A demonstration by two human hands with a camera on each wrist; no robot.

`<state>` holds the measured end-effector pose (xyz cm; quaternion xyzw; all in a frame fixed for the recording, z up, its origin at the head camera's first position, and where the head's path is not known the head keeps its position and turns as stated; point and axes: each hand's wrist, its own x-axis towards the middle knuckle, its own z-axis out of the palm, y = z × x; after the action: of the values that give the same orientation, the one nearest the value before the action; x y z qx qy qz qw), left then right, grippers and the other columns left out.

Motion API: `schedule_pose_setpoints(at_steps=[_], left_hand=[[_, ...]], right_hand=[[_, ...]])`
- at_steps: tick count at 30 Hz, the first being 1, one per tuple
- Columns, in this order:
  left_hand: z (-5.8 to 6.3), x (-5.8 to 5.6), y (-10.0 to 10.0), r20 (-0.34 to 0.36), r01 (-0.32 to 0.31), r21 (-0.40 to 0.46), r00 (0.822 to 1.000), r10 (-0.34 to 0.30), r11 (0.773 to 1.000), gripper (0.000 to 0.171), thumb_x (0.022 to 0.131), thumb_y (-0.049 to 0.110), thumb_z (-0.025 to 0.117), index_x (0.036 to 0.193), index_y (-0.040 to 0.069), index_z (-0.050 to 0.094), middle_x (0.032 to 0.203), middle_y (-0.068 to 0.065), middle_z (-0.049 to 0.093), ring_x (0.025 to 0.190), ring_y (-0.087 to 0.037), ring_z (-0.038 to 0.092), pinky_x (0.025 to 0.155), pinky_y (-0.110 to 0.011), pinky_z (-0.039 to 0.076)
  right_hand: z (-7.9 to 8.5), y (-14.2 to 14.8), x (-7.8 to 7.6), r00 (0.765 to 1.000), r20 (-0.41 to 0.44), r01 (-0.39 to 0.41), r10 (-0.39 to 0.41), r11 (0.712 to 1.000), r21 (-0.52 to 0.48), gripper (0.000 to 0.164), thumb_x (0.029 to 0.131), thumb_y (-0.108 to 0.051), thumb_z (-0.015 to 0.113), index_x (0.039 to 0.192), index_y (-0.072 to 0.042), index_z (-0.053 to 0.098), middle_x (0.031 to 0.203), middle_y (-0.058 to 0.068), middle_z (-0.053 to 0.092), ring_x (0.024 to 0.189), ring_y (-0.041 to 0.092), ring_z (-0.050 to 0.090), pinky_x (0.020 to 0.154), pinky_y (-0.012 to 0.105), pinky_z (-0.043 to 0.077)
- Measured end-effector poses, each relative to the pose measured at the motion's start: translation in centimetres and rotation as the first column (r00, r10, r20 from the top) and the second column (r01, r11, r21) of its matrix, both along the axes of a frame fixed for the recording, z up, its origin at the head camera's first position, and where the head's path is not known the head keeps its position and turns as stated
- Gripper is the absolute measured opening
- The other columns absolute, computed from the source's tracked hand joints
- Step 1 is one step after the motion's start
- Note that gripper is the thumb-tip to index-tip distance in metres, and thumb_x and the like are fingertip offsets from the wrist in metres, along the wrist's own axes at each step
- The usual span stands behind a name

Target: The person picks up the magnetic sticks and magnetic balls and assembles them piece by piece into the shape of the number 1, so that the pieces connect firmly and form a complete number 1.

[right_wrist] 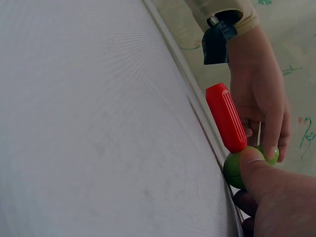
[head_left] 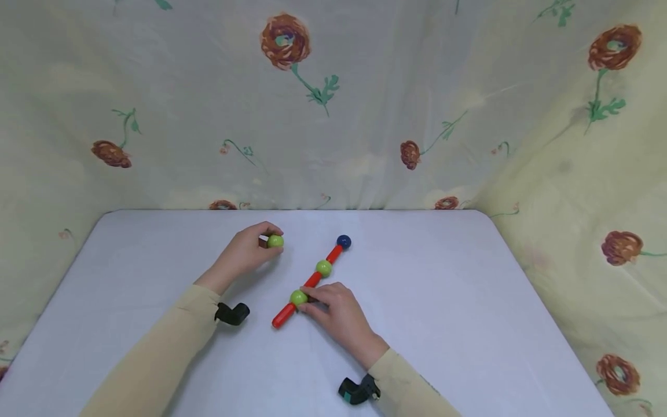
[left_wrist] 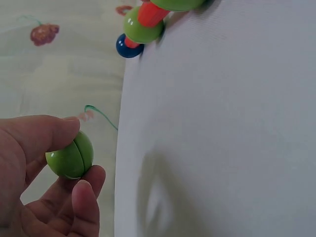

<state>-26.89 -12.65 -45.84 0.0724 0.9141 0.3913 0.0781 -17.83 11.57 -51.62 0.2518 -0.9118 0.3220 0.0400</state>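
Note:
My left hand pinches a loose green ball between thumb and fingers, above the table to the left of a toy chain. That chain runs diagonally: a red rod at the near end, a green ball, another red rod, a second green ball, a third red rod and a dark blue ball at the far end. With thumb and fingertips, my right hand grips the nearer green ball of the chain. In the right wrist view the red end rod sticks out from that ball.
The white table has its far edge against a hanging flowered cloth, which also covers both sides. Each wrist carries a black camera mount, one on the left wrist and one on the right wrist.

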Motion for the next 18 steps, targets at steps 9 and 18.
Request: schedule_pose_setpoints(at_steps=[9, 18], left_hand=[[-0.7, 2.1, -2.2, 0.038, -0.053, 0.054, 0.998, 0.051, 0.997, 0.039, 0.095, 0.029, 0.073, 0.130, 0.017, 0.061, 0.133, -0.007, 0.064, 0.118, -0.030, 0.065, 0.086, -0.040, 0.058], [-0.5, 5.7, -3.1, 0.062, -0.106, 0.088, 0.993, 0.101, 0.990, 0.036, 0.094, 0.026, 0.073, 0.126, 0.015, 0.061, 0.128, -0.008, 0.066, 0.111, -0.027, 0.067, 0.074, -0.031, 0.056]], right_hand=[[0.2, -0.2, -0.1, 1.000, 0.002, 0.000, 0.000, 1.000, -0.004, 0.040, 0.091, -0.039, 0.075, 0.126, -0.019, 0.074, 0.114, -0.005, 0.077, 0.100, 0.011, 0.064, 0.089, 0.030, 0.053], [0.1, -0.1, 0.0, 1.000, -0.009, 0.009, -0.009, 1.000, -0.003, 0.040, 0.091, -0.040, 0.075, 0.126, -0.020, 0.074, 0.113, -0.006, 0.077, 0.102, 0.011, 0.064, 0.090, 0.031, 0.053]])
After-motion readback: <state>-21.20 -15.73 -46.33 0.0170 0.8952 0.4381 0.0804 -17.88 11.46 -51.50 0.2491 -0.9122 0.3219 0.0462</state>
